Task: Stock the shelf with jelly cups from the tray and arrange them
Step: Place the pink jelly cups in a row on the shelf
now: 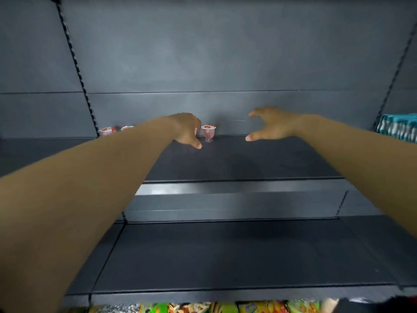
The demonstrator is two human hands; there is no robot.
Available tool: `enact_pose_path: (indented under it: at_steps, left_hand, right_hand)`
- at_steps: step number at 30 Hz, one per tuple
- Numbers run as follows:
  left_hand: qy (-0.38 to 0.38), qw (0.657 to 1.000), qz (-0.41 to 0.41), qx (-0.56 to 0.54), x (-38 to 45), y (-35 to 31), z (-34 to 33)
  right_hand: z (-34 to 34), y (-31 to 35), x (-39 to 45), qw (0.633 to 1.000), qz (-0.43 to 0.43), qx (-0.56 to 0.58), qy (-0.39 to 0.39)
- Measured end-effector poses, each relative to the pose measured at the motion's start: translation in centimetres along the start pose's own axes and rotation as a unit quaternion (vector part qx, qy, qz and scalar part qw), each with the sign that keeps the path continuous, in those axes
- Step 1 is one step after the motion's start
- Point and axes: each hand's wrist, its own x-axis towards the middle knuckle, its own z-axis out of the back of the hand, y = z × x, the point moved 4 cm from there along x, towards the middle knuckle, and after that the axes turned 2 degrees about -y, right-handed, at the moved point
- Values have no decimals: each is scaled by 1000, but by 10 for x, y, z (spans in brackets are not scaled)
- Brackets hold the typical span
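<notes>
Jelly cups are what matter here, yet nearest the camera comes a strip of bright green and yellow snack packets along the bottom edge, below the front lip of the lower shelf. Above and behind that dark, bare board runs the upper shelf, over which both forearms reach. The left hand hangs with its fingers bent downward, thumb tip low over the board; a sliver of pink shows at its fingers, but whether it grips anything cannot be told. The right hand is spread wide, thumb and fingers well apart in a claw shape, holding nothing. Between the 2 hands, just beside the left one, 1 pink jelly cup stands upright at the back of the upper shelf, its red-and-white lid on top. Farther left along the same back edge, 2 more cups peek out above the left forearm (both blurred). A teal-and-white pack sits at the far right, against the grey back wall.
</notes>
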Motion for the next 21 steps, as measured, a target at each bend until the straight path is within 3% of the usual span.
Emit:
enact_pose_path:
  at_steps: [5,10,14,21]
  left_hand:
    - [-13,1000,-12,-8,-69,-40,13]
    - [-4,998,-27,-62,-130,-69,-20]
    - [41,992,-37,-117,-182,-95,-93]
    - [178,964,-9,-198,-267,-130,-261]
  right_hand:
    - [14,12,-78,1000,7,-4,-13]
    - [-15,25,-160,999,13,44,-28]
    - [-71,24,-225,998,-1,65,-18]
    - [-212,3,-318,991,-39,108,73]
